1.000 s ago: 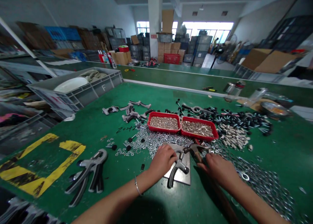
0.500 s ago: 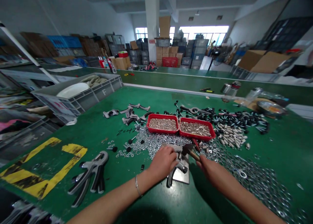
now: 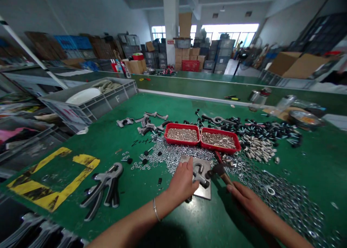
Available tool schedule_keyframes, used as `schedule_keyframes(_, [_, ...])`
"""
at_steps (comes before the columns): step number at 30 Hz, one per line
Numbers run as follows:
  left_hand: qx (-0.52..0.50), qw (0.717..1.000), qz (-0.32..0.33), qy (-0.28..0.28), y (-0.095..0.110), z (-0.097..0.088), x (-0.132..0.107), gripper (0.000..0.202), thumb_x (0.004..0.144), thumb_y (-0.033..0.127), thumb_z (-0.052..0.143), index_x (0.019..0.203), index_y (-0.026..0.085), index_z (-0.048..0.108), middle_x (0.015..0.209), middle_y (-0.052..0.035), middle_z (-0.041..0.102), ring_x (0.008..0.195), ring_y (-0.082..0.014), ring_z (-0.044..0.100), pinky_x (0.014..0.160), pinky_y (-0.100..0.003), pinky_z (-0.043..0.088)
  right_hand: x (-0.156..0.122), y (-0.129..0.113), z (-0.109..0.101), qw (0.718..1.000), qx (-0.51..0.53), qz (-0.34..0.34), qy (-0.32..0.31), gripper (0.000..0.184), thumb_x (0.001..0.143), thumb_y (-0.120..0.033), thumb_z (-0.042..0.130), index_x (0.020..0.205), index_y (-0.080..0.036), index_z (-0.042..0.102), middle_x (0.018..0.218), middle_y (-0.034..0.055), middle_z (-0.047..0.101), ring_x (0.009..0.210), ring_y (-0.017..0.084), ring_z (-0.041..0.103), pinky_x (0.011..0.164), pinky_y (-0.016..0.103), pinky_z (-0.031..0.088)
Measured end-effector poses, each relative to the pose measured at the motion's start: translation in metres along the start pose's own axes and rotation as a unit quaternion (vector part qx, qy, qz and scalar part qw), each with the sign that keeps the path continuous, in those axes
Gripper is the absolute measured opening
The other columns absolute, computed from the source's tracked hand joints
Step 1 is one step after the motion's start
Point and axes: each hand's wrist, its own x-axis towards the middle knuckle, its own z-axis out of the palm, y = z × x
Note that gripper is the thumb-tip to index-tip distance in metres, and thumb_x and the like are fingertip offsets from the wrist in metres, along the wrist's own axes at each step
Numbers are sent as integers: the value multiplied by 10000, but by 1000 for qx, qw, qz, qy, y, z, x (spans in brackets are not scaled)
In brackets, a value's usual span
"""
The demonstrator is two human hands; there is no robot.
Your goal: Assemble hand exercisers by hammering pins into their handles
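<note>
Left hand (image 3: pixel 182 183): grip narrow, curled over a hand-grip exerciser (image 3: pixel 200 177) lying on a steel plate (image 3: pixel 206 192); right hand (image 3: pixel 246 201): grip closed round a wooden-handled hammer (image 3: pixel 220 170), head just beside the exerciser; on the green worktop (image 3: pixel 311 161), loose washers (image 3: pixel 284 201) to the right; assembled exercisers (image 3: pixel 101 190) to the left; hex nuts (image 3: pixel 173 155) beyond the plate; farther on, two red trays (image 3: pixel 182 135) of small bright metal parts.

A hammer head (image 3: pixel 219 170) and a spread of steel washers (image 3: pixel 284 201) lie between the right hand (image 3: pixel 246 204) and the red trays (image 3: pixel 202 139). Left of the left hand (image 3: pixel 180 184), a lane of green mat (image 3: pixel 135 208) passes below the loose nuts (image 3: pixel 173 157), reaching the grey hand grippers (image 3: pixel 101 190).
</note>
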Motion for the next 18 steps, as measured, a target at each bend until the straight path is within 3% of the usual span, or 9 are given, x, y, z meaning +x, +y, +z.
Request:
schedule_keyframes(2, [-90,994,-44,-33,-2,-8,6,699,788,348,640,1407,156,380,1137,-140,627,1074,-309,596,973,-459,456,-3,15,-8,999,-36,39,5,489,942,-584,263,926,-219,587,733,42,660,661,241,647,593,327,485])
schedule_keyframes(5, [-149,985,-82,-20,-12,-18,14,635,816,400,632,1357,149,411,1162,-143,607,1084,-279,593,962,-436,460,13,21,-23,980,-177,-19,87,423,967,-493,300,883,-210,604,850,87,661,760,238,653,689,333,488])
schedule_keyframes(8, [-63,997,-26,22,-27,-25,15,464,798,270,646,1233,160,527,1250,-133,548,1220,-284,478,1068,-458,364,52,7,-29,940,-293,-62,161,321,992,-366,349,917,-193,608,1013,114,647,900,211,648,780,299,473])
schedule_keyframes(11, [-26,999,20,-4,-40,-31,9,284,847,191,571,1130,189,599,1164,-92,576,1158,-252,496,1062,-448,368,90,-13,-21,924,-332,-31,187,218,972,-330,449,976,-158,583,1068,159,642,965,250,651,751,312,477])
schedule_keyframes(14, [-19,999,40,-14,-47,-34,3,336,860,255,610,1194,215,595,1168,-85,561,1146,-250,495,1042,-435,388,106,-20,-11,917,-349,-7,193,182,952,-308,504,1008,-140,545,1069,195,654,939,305,673,675,337,474])
schedule_keyframes(18, [-6,998,62,-30,-47,-32,3,478,789,360,726,1225,215,592,1270,-96,520,1224,-284,431,1080,-452,340,103,-18,-16,916,-359,0,180,233,999,-357,393,1021,-150,498,956,168,705,857,303,706,621,328,453])
